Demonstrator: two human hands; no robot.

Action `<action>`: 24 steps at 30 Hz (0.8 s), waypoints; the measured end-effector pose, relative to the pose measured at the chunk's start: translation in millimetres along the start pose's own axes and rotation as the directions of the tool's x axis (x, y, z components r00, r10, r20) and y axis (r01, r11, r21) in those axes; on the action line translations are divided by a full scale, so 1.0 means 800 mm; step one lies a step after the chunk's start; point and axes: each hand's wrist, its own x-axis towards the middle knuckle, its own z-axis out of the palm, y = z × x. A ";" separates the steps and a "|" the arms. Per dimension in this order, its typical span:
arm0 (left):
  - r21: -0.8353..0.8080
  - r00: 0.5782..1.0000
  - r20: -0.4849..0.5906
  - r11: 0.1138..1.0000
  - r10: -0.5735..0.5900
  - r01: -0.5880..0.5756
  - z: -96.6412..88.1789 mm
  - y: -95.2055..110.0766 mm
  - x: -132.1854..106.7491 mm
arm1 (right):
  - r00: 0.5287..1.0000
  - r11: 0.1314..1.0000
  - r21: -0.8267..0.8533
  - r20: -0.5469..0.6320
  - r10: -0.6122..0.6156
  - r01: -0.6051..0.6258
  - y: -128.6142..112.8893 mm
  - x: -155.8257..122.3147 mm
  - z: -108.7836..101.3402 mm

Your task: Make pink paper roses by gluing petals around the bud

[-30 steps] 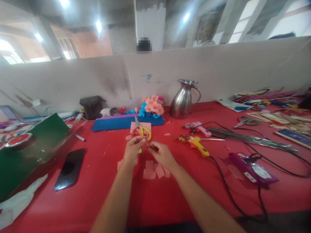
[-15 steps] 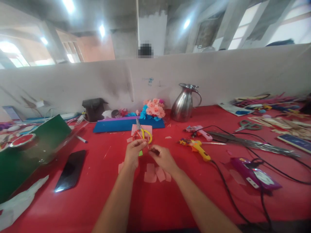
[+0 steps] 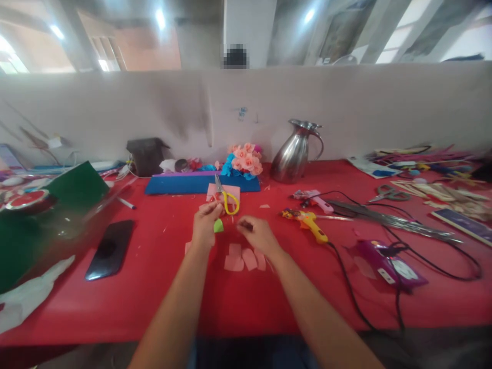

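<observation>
My left hand point(image 3: 206, 223) is closed in a pinch just left of the yellow-handled scissors point(image 3: 231, 203); whatever its fingertips hold is too small to make out. Opposite it, my right hand point(image 3: 258, 234) has its thumb and fingers pinched together, and I cannot see what is in them. A small green piece point(image 3: 218, 226) shows beside the left fingers. Under the scissors is a pink sheet point(image 3: 212, 191). Several cut pink pieces point(image 3: 234, 260) lie on the red table between my forearms.
A yellow glue gun point(image 3: 313, 228) and a pink one point(image 3: 323, 204) lie to the right, with cords trailing by a purple box point(image 3: 402, 269). A steel jug point(image 3: 294, 154) and paper flowers point(image 3: 246, 160) stand at the back. A phone point(image 3: 110, 249) lies left.
The gap between my hands has widened a little, the left hand having shifted left. The camera view has tilted down, so the table sits higher in the picture.
</observation>
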 end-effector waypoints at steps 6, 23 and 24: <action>0.057 0.999 0.051 0.998 0.003 -0.006 -0.004 -0.001 0.003 | 0.973 0.993 0.041 0.210 0.096 -0.106 0.011 0.000 -0.022; 0.458 0.968 0.156 0.883 -0.195 0.104 0.004 0.002 -0.012 | 0.987 0.948 -0.317 0.133 0.086 -0.040 0.008 -0.077 -0.050; 0.472 0.966 0.159 0.875 -0.206 0.109 0.006 0.002 -0.014 | 0.988 0.942 -0.332 0.129 0.085 -0.038 0.009 -0.079 -0.049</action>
